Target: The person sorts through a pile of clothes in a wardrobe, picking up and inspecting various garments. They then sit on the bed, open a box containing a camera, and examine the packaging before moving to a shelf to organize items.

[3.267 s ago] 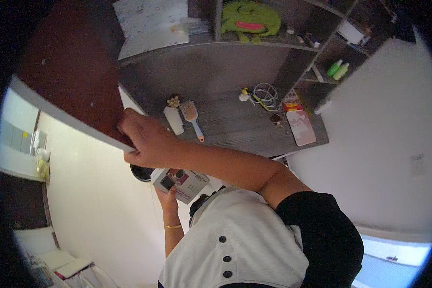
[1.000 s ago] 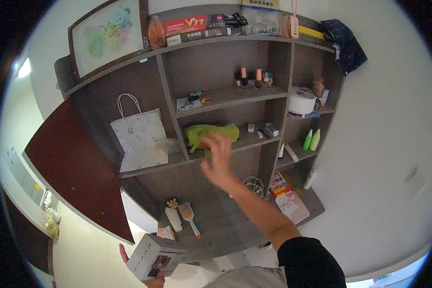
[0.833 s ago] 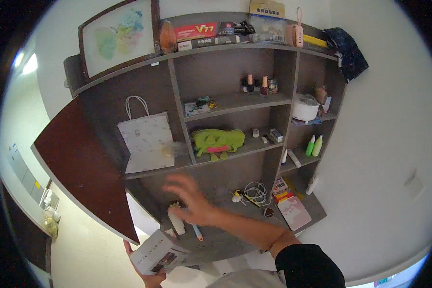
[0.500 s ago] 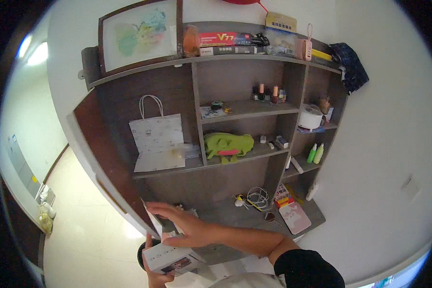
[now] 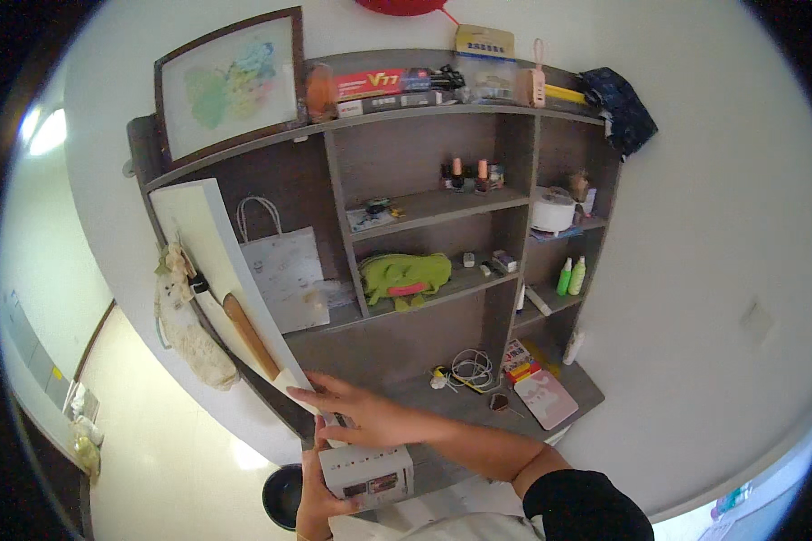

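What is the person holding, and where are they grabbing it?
The left hand holds a small white box from below, at its lower left corner. The right hand rests on its top.

The small white cardboard box (image 5: 367,469) sits at six o'clock, held from below by the left hand (image 5: 318,500), with the right hand (image 5: 356,413) on top at its twelve. The tall dark wooden shelf unit (image 5: 505,153) stands behind them. On its middle shelf lies the green soft bag (image 5: 404,275); the white paper bag (image 5: 284,270) stands at its nine o'clock.
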Available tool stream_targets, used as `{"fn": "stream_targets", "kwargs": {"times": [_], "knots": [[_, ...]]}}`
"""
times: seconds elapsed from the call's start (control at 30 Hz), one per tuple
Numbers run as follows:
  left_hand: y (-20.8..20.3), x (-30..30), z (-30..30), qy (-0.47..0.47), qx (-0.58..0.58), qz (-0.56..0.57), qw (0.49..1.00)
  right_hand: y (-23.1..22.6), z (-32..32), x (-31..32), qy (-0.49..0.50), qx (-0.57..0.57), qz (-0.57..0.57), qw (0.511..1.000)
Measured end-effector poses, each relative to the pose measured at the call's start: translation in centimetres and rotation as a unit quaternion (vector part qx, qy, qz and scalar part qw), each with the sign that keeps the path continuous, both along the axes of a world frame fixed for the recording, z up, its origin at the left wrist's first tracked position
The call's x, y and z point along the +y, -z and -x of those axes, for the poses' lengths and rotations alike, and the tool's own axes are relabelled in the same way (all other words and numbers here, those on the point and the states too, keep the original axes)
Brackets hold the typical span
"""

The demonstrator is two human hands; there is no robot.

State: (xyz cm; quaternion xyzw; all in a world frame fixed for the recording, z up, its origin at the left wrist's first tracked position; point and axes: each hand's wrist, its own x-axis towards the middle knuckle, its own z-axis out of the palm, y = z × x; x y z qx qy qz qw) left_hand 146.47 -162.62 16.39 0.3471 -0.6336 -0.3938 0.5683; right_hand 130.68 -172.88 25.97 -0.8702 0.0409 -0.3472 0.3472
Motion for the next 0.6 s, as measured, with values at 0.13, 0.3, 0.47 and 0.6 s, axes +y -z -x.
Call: {"fn": "stream_targets", "kwargs": {"times": [0.13, 0.3, 0.47, 0.6], "knots": [[0.6, -1.9, 1.3, -0.030, -0.021, 0.024, 0.999, 1.0, 1.3, -1.8, 0.036, 0.011, -0.008, 0.999], [0.7, -3.7, 2.9, -0.016, -0.041, -0.006, 0.999, 2.5, 3.1, -4.7, 0.066, 0.015, -0.039, 0.997], [1.3, -5.0, 5.0, -0.035, -0.030, 0.011, 0.999, 3.4, 4.8, -7.3, 0.071, -0.014, -0.063, 0.995], [1.4, -4.8, 7.2, -0.038, 0.018, 0.002, 0.999, 5.6, 7.2, -9.2, 0.068, -0.035, -0.069, 0.995]]}}
